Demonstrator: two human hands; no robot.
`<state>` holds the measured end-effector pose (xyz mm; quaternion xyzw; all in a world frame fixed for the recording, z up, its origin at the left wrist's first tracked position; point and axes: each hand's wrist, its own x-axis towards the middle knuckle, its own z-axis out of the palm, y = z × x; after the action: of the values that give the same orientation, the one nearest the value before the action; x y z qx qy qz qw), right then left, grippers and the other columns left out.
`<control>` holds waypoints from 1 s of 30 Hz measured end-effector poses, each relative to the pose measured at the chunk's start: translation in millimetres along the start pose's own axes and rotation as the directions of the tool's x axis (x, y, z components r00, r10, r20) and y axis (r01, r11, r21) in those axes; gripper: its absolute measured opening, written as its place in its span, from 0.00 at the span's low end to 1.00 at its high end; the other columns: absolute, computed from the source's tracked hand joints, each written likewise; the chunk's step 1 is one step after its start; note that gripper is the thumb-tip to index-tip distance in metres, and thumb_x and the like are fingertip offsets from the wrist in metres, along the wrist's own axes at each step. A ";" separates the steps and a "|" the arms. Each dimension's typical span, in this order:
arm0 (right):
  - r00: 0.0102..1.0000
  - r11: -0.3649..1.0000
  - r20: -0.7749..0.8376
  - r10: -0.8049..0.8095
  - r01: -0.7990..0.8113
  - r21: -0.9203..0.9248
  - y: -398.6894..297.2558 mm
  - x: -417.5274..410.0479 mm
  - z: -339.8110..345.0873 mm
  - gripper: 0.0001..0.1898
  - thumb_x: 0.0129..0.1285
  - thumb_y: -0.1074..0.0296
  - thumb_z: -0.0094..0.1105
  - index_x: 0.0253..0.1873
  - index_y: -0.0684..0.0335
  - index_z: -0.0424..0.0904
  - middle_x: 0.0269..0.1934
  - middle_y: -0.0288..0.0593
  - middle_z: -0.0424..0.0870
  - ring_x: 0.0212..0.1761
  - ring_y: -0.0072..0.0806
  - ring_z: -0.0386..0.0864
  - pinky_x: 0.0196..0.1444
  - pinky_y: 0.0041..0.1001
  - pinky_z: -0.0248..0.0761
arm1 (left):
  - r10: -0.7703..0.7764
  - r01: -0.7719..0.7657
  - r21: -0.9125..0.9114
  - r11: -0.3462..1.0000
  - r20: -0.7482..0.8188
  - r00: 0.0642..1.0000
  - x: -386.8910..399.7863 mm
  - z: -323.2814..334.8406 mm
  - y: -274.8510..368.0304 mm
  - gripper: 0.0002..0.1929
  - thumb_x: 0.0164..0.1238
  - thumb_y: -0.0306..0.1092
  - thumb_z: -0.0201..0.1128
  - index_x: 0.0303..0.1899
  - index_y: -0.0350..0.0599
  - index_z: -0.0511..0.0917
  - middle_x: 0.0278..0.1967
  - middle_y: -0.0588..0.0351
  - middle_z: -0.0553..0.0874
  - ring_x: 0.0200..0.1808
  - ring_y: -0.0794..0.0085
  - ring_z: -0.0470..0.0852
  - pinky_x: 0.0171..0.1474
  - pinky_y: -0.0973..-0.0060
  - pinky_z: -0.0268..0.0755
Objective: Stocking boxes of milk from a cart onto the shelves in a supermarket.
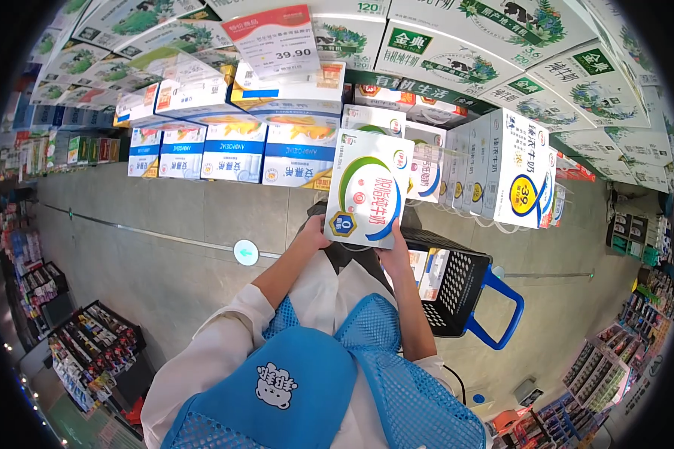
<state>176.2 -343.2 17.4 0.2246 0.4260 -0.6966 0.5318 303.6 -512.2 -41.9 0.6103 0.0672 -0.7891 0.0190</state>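
Note:
My left hand (316, 231) grips the lower left edge of a white milk carton box (365, 188), and my right hand (394, 247) grips its lower right edge. The box is tilted, its printed front with a green and blue ring towards me. Just behind it stand similar white milk boxes (424, 134) in a shelf row. To their left is a row of blue, white and yellow boxed drinks (300, 149); to their right, upright white milk boxes (519, 168) with yellow round marks.
A black basket cart (455, 292) with a blue handle (519, 314) stands at my right, boxes inside. White and green milk cases (449, 56) are stacked above the shelf row. A red and white price card (275, 42) hangs there. A display stand (95, 353) is at lower left.

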 end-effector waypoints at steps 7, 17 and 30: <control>0.999 0.999 -0.036 -0.033 0.032 -0.043 -19.9 35.5 10.8 0.29 0.69 0.44 0.50 0.66 0.57 0.65 0.62 0.39 0.72 0.64 0.31 0.68 0.65 0.37 0.58 | -0.085 0.095 -0.135 0.986 0.078 0.993 36.8 12.8 29.8 0.20 0.76 0.39 0.39 0.60 0.38 0.69 0.58 0.44 0.76 0.59 0.52 0.77 0.61 0.51 0.70; 0.984 0.987 -0.169 -0.065 0.038 -0.154 -42.6 55.3 38.3 0.31 0.68 0.42 0.50 0.64 0.63 0.67 0.61 0.42 0.74 0.63 0.35 0.68 0.65 0.45 0.54 | -0.102 0.102 -0.129 0.986 0.009 0.995 37.3 41.8 52.5 0.22 0.75 0.46 0.41 0.62 0.47 0.69 0.59 0.46 0.76 0.58 0.50 0.77 0.60 0.45 0.67; 0.964 0.966 -0.125 -0.233 0.245 0.087 -39.3 92.2 43.8 0.28 0.68 0.51 0.55 0.64 0.66 0.66 0.58 0.42 0.77 0.59 0.30 0.75 0.61 0.34 0.66 | -0.121 0.143 -0.109 0.984 0.184 0.976 35.7 60.6 75.3 0.21 0.74 0.45 0.43 0.63 0.50 0.68 0.62 0.50 0.74 0.61 0.53 0.74 0.62 0.46 0.66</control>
<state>114.9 -427.6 -15.8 0.2378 0.4435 -0.7626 0.4064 244.7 -592.8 -67.8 0.5299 0.1537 -0.8339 0.0096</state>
